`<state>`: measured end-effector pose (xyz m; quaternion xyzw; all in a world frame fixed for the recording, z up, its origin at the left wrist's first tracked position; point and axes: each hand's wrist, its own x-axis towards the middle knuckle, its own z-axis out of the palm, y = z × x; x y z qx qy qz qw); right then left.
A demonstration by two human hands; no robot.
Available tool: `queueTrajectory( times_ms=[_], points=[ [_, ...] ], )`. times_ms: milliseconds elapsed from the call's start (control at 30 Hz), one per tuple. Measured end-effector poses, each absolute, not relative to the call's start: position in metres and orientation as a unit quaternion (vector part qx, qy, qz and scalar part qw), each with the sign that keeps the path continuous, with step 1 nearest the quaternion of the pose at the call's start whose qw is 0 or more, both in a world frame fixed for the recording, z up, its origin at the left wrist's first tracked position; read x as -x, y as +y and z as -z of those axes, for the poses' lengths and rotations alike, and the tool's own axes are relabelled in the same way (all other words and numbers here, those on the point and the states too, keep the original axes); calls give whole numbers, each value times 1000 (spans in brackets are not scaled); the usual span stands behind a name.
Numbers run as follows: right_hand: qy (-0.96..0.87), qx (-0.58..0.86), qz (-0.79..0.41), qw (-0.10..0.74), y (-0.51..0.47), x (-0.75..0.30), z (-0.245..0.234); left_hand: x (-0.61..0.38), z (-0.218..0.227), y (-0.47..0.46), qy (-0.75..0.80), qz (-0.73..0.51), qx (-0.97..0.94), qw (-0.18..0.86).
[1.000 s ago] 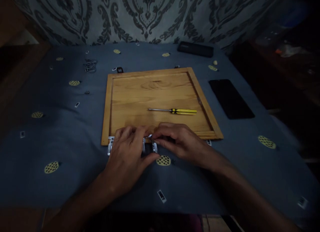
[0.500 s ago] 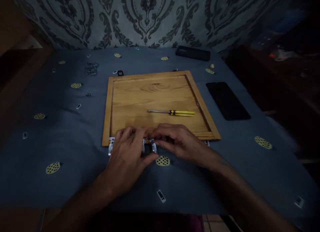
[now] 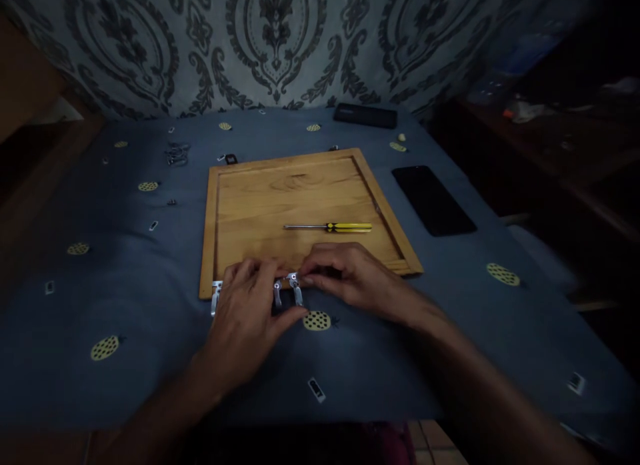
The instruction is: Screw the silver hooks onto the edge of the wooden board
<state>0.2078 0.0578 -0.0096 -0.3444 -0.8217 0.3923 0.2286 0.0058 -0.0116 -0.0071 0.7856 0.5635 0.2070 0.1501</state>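
Observation:
A wooden framed panel [image 3: 250, 211] lies on the blue patterned cloth. Along its near edge sits shiny metal hardware that looks like a bracket [image 3: 296, 293], with screw heads showing on its plates. My left hand [image 3: 245, 311] covers the middle of this metal, fingers bent over the panel's edge and thumb stretched out to the right. Beside the rightmost plate, my right hand [image 3: 350, 275] is closed in a pinch at the edge; whatever is between its fingertips is hidden. A yellow and black screwdriver [image 3: 349, 227] rests on the panel beyond my hands.
A black phone [image 3: 433, 199] lies right of the panel, and a dark oblong case [image 3: 365, 115] is at the back. Tangled cord-like bits [image 3: 177, 153] sit at the back left. A patterned curtain [image 3: 275, 45] hangs behind the cloth-covered surface [image 3: 165, 378].
The view has shifted slightly, so most things appear a little further left. The screw on the rightmost metal plate shows more clearly beside my right fingertips. Both hands stay at the panel's near edge.

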Motion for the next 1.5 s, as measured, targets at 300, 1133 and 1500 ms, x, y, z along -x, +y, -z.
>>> queueTrajectory(
  times_ms=[300, 1133, 1500],
  points=[
    [-829, 335, -392, 215, 55, -205, 13, -6, 7, -11, 567, -210, -782, 152],
    [-841, 330, -364, 228, 55, -199, 16, -7, 7, -11, 572, -197, -780, 157],
    [-828, 339, -378, 235, 56, -205, 6, -7, 6, -12, 581, -194, -775, 154]
  ],
)
